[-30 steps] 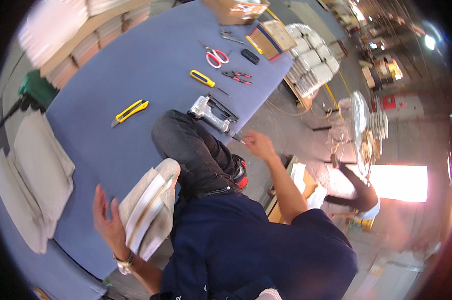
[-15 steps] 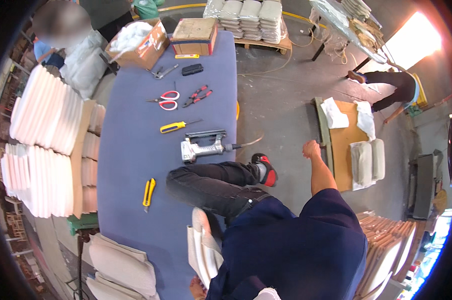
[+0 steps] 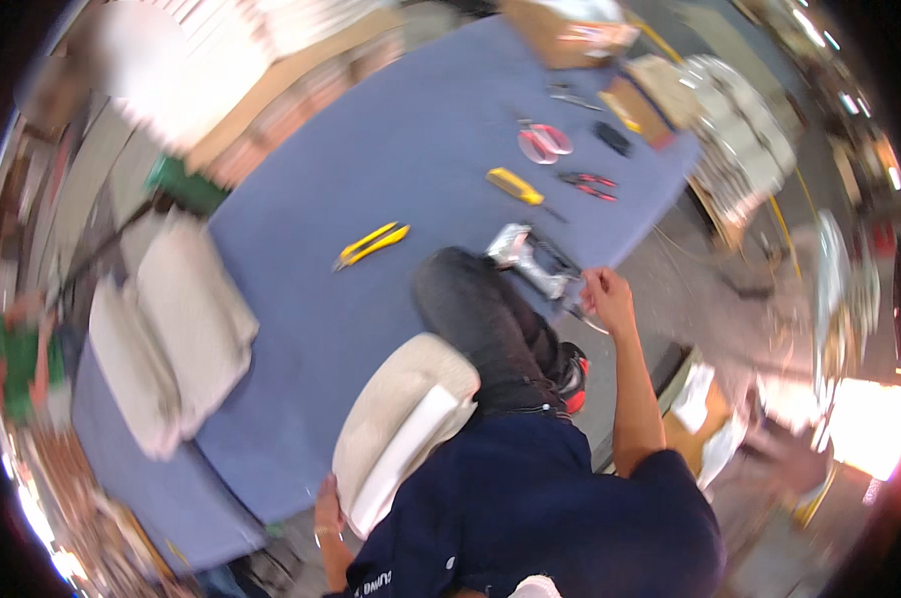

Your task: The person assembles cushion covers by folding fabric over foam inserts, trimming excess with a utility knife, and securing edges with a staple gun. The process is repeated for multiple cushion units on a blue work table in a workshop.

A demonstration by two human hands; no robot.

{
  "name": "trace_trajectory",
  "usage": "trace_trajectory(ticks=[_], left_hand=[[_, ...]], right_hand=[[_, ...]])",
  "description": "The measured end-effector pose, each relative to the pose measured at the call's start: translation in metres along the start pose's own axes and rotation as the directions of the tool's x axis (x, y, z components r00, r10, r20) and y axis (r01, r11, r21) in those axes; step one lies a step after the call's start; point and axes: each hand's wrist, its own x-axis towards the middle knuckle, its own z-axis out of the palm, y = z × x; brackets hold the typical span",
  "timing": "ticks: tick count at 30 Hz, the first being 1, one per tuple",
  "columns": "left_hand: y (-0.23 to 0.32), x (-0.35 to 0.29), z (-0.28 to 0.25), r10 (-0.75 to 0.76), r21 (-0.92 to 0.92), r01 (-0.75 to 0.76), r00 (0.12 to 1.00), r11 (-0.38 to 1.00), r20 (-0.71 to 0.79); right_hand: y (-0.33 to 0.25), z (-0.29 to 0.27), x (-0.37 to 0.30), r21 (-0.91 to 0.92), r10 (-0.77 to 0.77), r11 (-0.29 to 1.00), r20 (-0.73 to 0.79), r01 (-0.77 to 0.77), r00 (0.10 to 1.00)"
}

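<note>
A beige fabric-covered cushion (image 3: 402,394) with a white inner strip stands tilted against my body, beside my bent knee. My left hand (image 3: 328,506) grips its lower left edge, most fingers hidden behind it. Near the rear end of a silver staple gun (image 3: 532,261) is my right hand (image 3: 608,297), its fingers bent and blurred; whether they touch the gun's hose I cannot make out. The staple gun lies on the blue-covered table (image 3: 311,239), just beyond my knee. A yellow utility knife (image 3: 371,245) rests left of the knee.
Farther along the table lie a yellow screwdriver (image 3: 515,186), red-handled pliers (image 3: 590,185), red-and-white scissors (image 3: 544,143) and a black case (image 3: 613,139). Cardboard boxes (image 3: 659,95) stand at the far end. More beige cushions (image 3: 186,319) lie at the left. A blurred person in green (image 3: 22,364) is at far left.
My view has turned, so the table now slants up to the right. My right hand has come from over the floor to beside the staple gun. The cushion shows more fully.
</note>
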Motion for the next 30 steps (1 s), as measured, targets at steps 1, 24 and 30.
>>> trace_trajectory(ticks=[1,24,30], left_hand=[[0.012,-0.025,0.027,0.078,-0.079,-0.083,0.995,0.993,-0.069],[-0.071,-0.065,0.105,-0.045,-0.781,-0.074,0.991,0.620,-0.129],[-0.076,-0.062,0.114,0.017,-0.826,-0.087,0.995,0.557,-0.094]], right_hand=[[-0.028,0.019,-0.026,0.070,-0.037,0.997,0.124,0.029,0.992],[-0.145,0.275,0.119,-0.680,-0.275,0.261,0.628,0.685,0.728],[-0.134,0.219,0.056,-0.516,-0.322,0.583,0.562,0.628,0.761]])
